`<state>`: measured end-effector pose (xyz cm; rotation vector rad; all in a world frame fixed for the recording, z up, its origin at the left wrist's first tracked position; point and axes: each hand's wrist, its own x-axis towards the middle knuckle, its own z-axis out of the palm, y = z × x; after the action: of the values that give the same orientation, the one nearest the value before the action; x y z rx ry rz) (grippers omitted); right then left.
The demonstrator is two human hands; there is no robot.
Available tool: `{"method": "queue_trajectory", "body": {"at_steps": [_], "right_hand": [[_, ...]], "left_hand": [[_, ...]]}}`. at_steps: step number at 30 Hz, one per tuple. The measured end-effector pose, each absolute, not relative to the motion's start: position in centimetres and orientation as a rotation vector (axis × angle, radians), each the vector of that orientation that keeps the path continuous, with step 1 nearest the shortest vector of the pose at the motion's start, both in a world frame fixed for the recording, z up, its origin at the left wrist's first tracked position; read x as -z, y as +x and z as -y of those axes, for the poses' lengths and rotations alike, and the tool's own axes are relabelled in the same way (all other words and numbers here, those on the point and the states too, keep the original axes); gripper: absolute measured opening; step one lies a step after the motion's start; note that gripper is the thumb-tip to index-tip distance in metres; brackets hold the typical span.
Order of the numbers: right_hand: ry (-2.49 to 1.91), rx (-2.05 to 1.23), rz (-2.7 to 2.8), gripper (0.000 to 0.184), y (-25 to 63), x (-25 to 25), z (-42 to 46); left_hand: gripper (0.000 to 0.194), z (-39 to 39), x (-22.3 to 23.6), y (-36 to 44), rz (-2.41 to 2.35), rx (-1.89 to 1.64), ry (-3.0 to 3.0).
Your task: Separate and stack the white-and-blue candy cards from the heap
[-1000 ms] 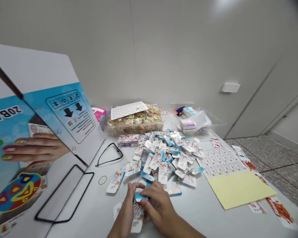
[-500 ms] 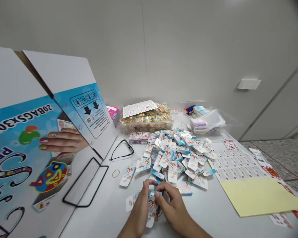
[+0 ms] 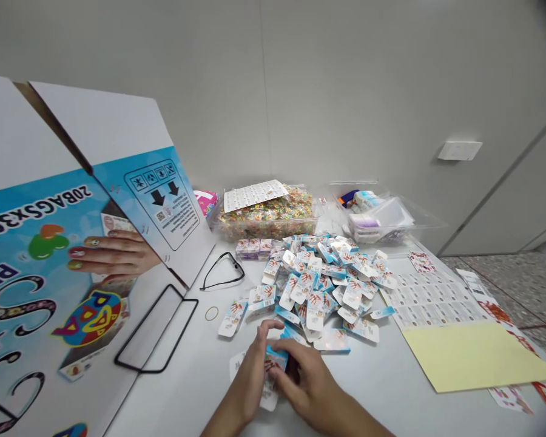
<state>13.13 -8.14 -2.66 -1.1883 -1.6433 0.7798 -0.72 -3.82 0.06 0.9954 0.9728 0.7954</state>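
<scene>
Low in the middle of the view, my left hand [image 3: 253, 375] and my right hand [image 3: 306, 377] meet over a small blue-and-white packet [image 3: 273, 359] printed with a red hand. Both hands grip it just above the white table [image 3: 382, 388]. More flat white cards lie under my hands. Just beyond my fingers spreads a pile of several same-looking packets [image 3: 321, 279].
A big printed cardboard box [image 3: 73, 255] stands open at the left. A black strap loop [image 3: 157, 331], a rubber band [image 3: 212, 313], a clear tub of colourful bits [image 3: 266, 215], a clear bag [image 3: 382, 218], printed sheets [image 3: 430, 300] and yellow paper [image 3: 471, 358] lie around.
My hands stayed together on the packet and turned it, shifting slightly; the view swung to the left, so everything slid right, then settled a little.
</scene>
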Motion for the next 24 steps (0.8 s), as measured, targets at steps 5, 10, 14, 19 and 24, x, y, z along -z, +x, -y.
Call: {"method": "queue_trajectory", "body": {"at_steps": [5, 10, 14, 19, 24], "right_hand": [[-1.094, -0.724, 0.916, 0.049, 15.2, 2.5, 6.0], [-1.129, -0.821, 1.056, 0.035, 15.6, 2.2, 5.6], [-1.207, -0.595, 1.823, 0.029, 13.3, 2.2, 7.5], [-1.224, -0.335, 2.384, 0.063, 10.9, 2.9, 8.3], [-1.189, -0.283, 2.438, 0.024, 10.5, 2.9, 8.0]], "left_hand": [[0.070, 2.7, 0.4, -1.0, -0.888, -1.066, 1.008], [0.066, 0.9, -0.1, -2.1, -0.988, -1.305, 0.847], [0.064, 0.3, -0.4, -2.8, -1.034, -1.439, 0.760], [0.058, 0.1, -0.4, -3.1, -1.079, -1.466, 0.672], [0.055, 0.1, -0.4, -3.2, -1.027, -1.453, 0.656]]}}
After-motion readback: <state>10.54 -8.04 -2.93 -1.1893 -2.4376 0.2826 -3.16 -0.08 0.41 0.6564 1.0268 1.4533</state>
